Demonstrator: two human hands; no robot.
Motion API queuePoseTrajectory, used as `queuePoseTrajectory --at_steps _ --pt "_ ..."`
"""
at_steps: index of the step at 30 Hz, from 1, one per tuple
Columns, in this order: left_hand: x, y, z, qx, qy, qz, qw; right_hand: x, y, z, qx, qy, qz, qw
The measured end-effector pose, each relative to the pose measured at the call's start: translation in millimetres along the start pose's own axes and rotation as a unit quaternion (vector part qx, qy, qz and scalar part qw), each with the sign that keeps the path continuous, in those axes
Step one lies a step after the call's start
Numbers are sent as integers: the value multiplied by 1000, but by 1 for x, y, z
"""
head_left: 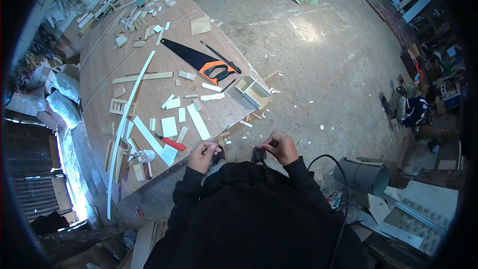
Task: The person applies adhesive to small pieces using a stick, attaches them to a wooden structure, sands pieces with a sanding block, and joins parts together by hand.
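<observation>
Left hand [201,155]: fingers pinched on a small dark piece [217,155], lower centre of frame.
Right hand [281,147]: fingers clamped on a dark strap clip [258,155].
Risk: the small piece likely slips to the littered floor [318,60].

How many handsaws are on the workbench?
1: a handsaw with a black blade and orange handle, lying near the bench's right edge. Another may hide among the scraps at the far end.

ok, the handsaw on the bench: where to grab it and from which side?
Judging by its pose, take the handsaw by the orange-and-black handle, the end nearest the bench edge. It lies flat, black blade tapering away toward the far scraps, with the handle's open loop facing up. Come in from the floor side and curl the fingers through the loop; the blade offers no safe hold.
</observation>
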State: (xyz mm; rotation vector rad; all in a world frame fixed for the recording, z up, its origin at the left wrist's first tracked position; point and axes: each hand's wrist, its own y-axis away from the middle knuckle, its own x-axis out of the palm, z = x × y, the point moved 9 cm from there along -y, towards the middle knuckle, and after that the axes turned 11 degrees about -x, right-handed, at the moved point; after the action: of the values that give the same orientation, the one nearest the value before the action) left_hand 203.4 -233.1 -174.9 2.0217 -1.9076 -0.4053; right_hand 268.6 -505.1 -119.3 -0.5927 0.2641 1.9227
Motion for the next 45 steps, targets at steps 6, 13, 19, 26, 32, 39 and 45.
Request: queuePoseTrajectory --at_steps 6,13,19,26,32,39,45 --pt "-74 -3 9 1 25 0 1000 29 -28 -24 23 33 -117 992" --pt "-101 -37 21 -45 17 30 998 18 -91 -92 79 127 -236 960" --pt "-74 -76 36 -56 -16 66 996 37 -130 -125 76 211 -205 953" --pt "-65 -126 72 -75 -17 57 995 53 -143 -163 130 115 -183 968" --pt "-58 -156 85 -93 -43 72 992 54 -147 -175 162 82 -152 972" --pt "-59 -174 95 -101 -66 70 990 57 -154 -176 135 37 -144 980" --pt "-63 -179 99 -87 -106 41 990 62 -155 -178 164 21 -115 979"
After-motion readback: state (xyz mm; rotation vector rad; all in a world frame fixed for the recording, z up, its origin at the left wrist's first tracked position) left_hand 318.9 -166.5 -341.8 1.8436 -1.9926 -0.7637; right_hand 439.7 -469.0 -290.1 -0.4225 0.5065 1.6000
